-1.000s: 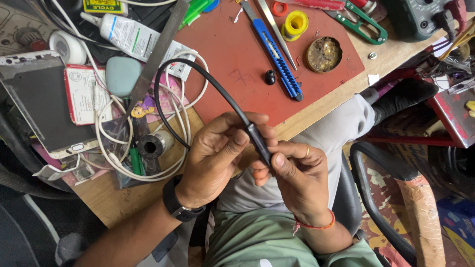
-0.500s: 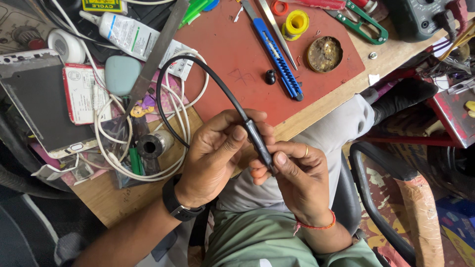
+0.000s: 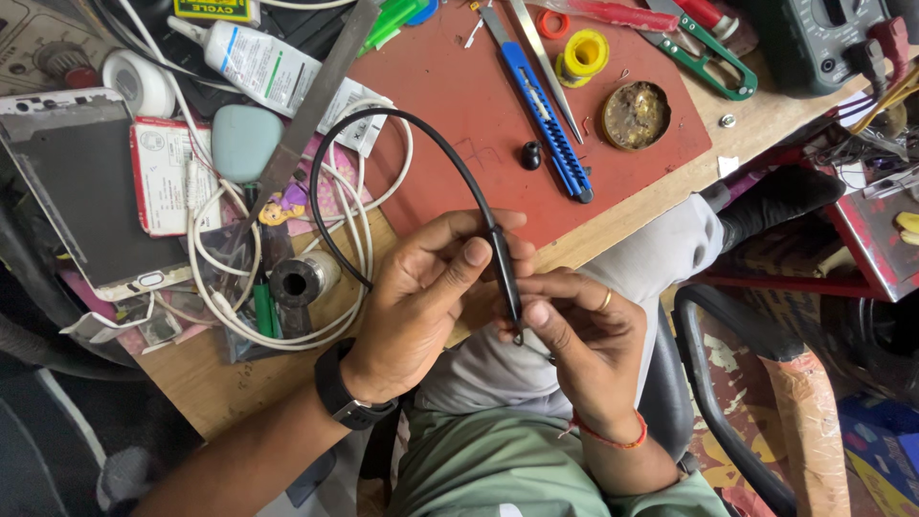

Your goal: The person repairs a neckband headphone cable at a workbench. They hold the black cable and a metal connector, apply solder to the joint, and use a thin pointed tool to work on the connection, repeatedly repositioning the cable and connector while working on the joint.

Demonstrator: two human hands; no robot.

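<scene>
Both my hands hold a thin black neckband cable with a slim black module at its end, just in front of the wooden bench edge. My left hand, with a black wrist band, wraps around the module from the left, thumb on top. My right hand, with a ring and a red thread at the wrist, pinches the module's lower tip between thumb and fingers. The cable loops up over the red mat and back down toward my left hand.
On the red mat lie a blue utility knife, a small black ear tip, a round flux tin, yellow tape and green-handled cutters. At left are a smartphone, white cables, a glue bottle and a metal file.
My hands have stayed in place with the module between them; my right fingers have shifted slightly down its tip. The cable loop is unchanged.
</scene>
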